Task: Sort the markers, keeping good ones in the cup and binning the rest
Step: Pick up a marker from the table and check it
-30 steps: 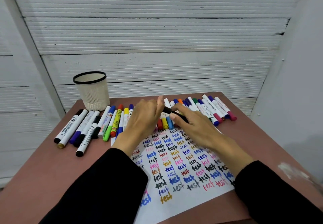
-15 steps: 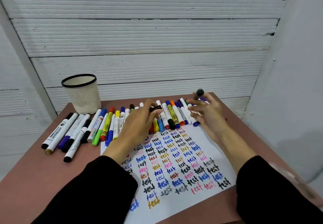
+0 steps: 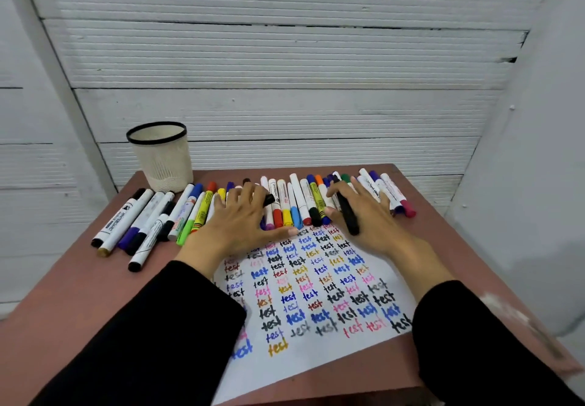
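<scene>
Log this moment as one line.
stage: testing | left hand: holds black cap | right hand: holds black marker over paper | cup: looks empty

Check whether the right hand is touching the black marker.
Touching. The head view shows the right hand with its fingers wrapped around the black marker.

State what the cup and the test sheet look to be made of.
Cup: seemingly cream mesh, metal or plastic, matte, judging by its fine grid texture; glossy black rim band. Test sheet: white paper, matte, lying flat and taking marker ink.
</scene>
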Demonstrator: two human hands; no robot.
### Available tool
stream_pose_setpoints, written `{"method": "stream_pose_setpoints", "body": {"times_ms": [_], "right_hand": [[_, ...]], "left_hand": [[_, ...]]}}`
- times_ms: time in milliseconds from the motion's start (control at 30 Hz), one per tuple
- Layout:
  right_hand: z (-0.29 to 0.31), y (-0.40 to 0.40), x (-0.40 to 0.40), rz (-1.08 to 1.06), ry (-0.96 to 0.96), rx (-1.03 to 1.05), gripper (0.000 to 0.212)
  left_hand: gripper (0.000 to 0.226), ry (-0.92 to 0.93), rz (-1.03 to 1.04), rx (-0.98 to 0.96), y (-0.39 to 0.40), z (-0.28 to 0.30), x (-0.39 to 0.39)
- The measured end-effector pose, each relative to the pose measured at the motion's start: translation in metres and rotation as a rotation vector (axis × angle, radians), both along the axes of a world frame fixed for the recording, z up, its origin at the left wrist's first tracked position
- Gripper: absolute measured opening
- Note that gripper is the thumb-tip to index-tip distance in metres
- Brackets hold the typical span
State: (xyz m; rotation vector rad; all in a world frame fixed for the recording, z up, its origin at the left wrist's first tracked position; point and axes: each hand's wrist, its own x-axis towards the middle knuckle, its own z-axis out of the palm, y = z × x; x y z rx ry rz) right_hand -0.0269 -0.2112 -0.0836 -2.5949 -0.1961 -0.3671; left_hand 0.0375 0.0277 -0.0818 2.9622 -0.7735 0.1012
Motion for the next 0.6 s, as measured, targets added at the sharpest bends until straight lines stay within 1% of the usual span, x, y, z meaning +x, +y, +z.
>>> {"method": "stream_pose_setpoints", "body": {"times_ms": [133,233,333,400,500,600], "right_hand": [[0.001,0.002,0.008,0.031,-0.013,-0.033,0.034],[-0.002,0.004,0.012,0.071,0.025,-0.09,0.039],[-0.003,0.002,0.013,0.11,0.063,-0.121,0.049],[-0.002,-0.001,0.015,0.145,0.066,-0.139,0.052],[-0.001,-0.004,0.02,0.19,0.05,-0.141,0.057],[0.0,-0.005,0.029,0.232,0.01,-0.149,0.056]], "left_hand": [[0.099,-0.028,0.017,0.003,-0.001,-0.004,0.001],[0.1,-0.065,0.026,0.003,-0.004,-0.006,0.0],[0.1,-0.034,0.042,0.007,-0.006,-0.005,0.001],[0.098,-0.008,0.051,0.041,-0.007,-0.003,0.003],[0.088,0.001,0.054,0.1,-0.01,0.002,0.007],[0.083,0.002,0.057,0.118,-0.013,0.004,0.012]]}}
